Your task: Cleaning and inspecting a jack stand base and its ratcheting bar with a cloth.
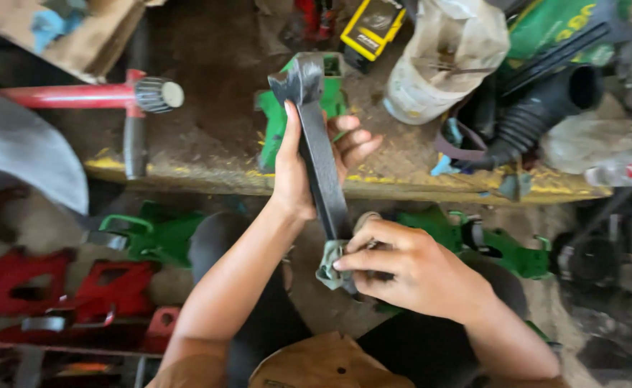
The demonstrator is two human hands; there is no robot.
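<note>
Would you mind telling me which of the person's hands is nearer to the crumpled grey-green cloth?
The right hand: it presses the crumpled grey-green cloth against the long dark metal bar. The left hand grips the bar higher up, away from the cloth.

A worn worktop (pixel 208 136) with a yellow-streaked front edge runs across the view. On its left lies a red bar (pixel 64 96) ending in a ribbed grey knob (pixel 159 94). A green metal bracket (pixel 276 126) stands near the middle. Behind it sits a yellow and black device (pixel 371 29), and beside that a dirty white bag (pixel 442 61). A black ribbed hose (pixel 546 115) lies to the right, under a green sack (pixel 556 25). Below the worktop, red metal parts (pixel 39 287) are stacked at left, with more green parts (pixel 154 233) beside them and others (pixel 495 244) at right.
</note>
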